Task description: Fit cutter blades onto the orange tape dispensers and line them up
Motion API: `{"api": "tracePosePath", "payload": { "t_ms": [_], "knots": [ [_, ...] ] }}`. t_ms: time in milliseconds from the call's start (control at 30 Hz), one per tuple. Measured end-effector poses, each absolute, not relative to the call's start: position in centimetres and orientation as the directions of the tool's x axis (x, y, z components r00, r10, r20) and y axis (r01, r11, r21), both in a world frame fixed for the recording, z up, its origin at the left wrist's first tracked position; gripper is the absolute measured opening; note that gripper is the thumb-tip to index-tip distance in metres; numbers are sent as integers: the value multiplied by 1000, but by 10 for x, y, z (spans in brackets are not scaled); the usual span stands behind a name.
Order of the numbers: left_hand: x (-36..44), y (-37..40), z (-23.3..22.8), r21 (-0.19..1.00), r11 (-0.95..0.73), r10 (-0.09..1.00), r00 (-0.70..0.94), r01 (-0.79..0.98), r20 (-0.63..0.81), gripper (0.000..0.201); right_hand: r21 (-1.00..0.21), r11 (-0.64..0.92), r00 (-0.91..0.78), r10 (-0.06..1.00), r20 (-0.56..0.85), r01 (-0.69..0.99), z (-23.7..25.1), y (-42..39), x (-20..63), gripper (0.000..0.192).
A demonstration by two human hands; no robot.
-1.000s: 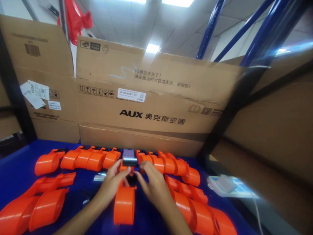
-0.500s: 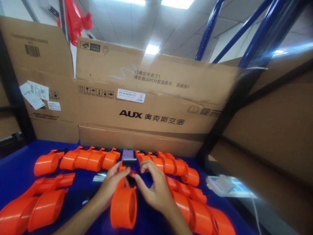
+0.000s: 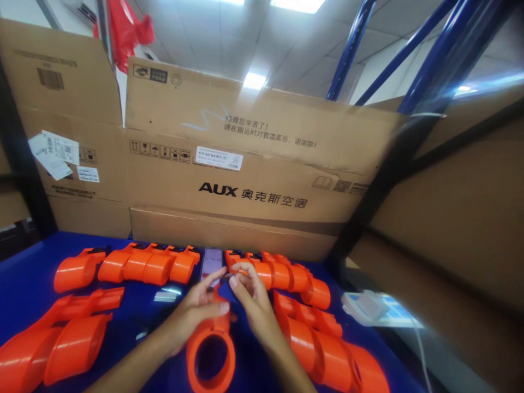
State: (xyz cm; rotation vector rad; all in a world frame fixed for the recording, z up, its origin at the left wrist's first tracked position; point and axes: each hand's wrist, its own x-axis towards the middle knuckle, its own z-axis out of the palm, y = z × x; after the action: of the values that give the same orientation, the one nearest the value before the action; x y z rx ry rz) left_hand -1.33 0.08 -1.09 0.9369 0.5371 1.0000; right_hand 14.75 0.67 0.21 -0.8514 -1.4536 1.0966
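Note:
An orange tape dispenser [image 3: 191, 357] hangs between my hands, its open ring toward me and its arm pointing up and away. My left hand [image 3: 195, 308] is closed round the arm, thumb across it just above the ring. At the far end of the arm, my right hand [image 3: 250, 292] pinches a small dark piece [image 3: 225, 279] between thumb and fingers; most of that end is hidden by the fingers. Beyond the hands lies a phone [image 3: 212, 261] with its screen lit. Silver strips [image 3: 167, 295] rest on the blue surface left of my left hand.
Rows of orange dispensers stand at the back left [image 3: 137, 266], back right [image 3: 280, 275], front left [image 3: 77, 346] and front right [image 3: 338, 355]. A power strip [image 3: 387, 310] with a cable sits at the right edge. Cardboard [image 3: 245, 224] walls off the back; a dark post [image 3: 364, 202] rises at right.
The dispenser has turned, so its ring now faces me instead of sideways. My right hand has closed in on the arm's end, and the black piece there has tilted out of plain view.

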Motion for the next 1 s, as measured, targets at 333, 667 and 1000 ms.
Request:
{"api": "tracePosePath", "payload": {
  "t_ms": [333, 667, 1000],
  "knots": [
    [-15, 17, -22, 909, 87, 925, 371, -408, 79, 51, -961, 217, -145, 959, 243, -172, -4, 8, 133, 39],
    [-33, 19, 3, 784, 222, 957, 283, -580, -62, 50, -586, 322, -235, 946, 222, 744, 10, 4, 168, 9],
    [-28, 15, -2, 787, 185, 972, 226, -589, -60, 46, 60, 296, -289, 951, -114, 953, 22, -15, 165, 23]
  ]
}}
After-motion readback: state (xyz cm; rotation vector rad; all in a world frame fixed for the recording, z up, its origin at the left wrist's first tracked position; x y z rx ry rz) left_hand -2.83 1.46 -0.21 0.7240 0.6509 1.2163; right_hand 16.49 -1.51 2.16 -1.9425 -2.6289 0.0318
